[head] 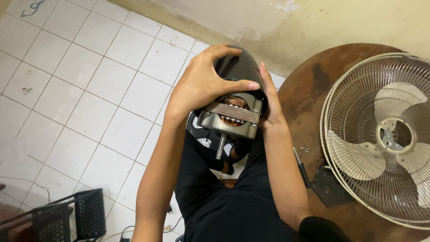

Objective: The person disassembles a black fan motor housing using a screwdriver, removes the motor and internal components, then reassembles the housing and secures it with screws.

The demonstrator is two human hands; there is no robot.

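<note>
Dark trousers (224, 210) fill the lower frame, with both forearms rising from them. Fan motor (229, 117), copper windings exposed and shaft pointing toward the camera, is held above the lap. Left hand (201, 83) is clamped over the black rear housing (237, 67), fingers curled around it, thumb laid across the front edge. Right hand (270, 105) is pressed flat against the motor's side, fingers extended. Round wooden desk (309, 89) is seen to the right, carrying a cream fan guard with blades (380, 134), a screwdriver (302, 168) and small screws (304, 148). White tiled floor (89, 89) lies beneath.
</note>
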